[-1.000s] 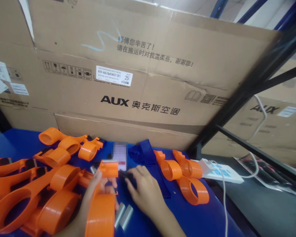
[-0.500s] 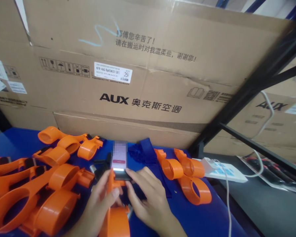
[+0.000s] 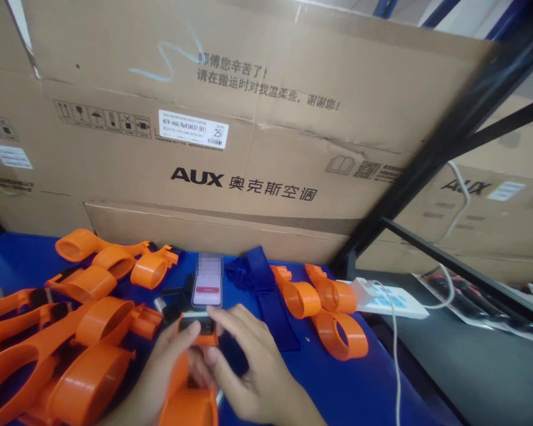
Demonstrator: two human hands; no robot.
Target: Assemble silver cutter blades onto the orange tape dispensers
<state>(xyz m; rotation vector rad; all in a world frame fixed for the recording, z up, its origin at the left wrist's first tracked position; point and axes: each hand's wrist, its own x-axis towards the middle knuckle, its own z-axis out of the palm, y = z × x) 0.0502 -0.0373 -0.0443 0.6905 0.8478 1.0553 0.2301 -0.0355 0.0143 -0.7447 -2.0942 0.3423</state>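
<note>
My left hand (image 3: 162, 361) is closed around an orange plastic holder (image 3: 190, 405), which has a wide ring at its near end. A black block (image 3: 197, 325) with a pale, comb-like toothed edge sits at the holder's far end, under my left thumb. My right hand (image 3: 255, 367) pinches at the right side of that end, index fingertip by the toothed edge and thumb lower down. Just beyond the block lies a phone (image 3: 206, 291) with a lit screen, part of it pixelated. Some black pieces (image 3: 175, 300) lie left of the phone, partly hidden.
More orange ringed holders (image 3: 95, 381) crowd the left of the blue table surface (image 3: 266, 390); several others (image 3: 341, 334) lie at right. Dark blue cloth (image 3: 266, 281) is behind my right hand. Cardboard boxes (image 3: 249, 225), a black metal frame (image 3: 426, 133) and a white power strip with cable (image 3: 397, 305) border the table.
The holder has come nearer and tilted, so the black block sits lower, apart from the phone. My left thumb has moved onto the block. The whole view has shifted slightly.
</note>
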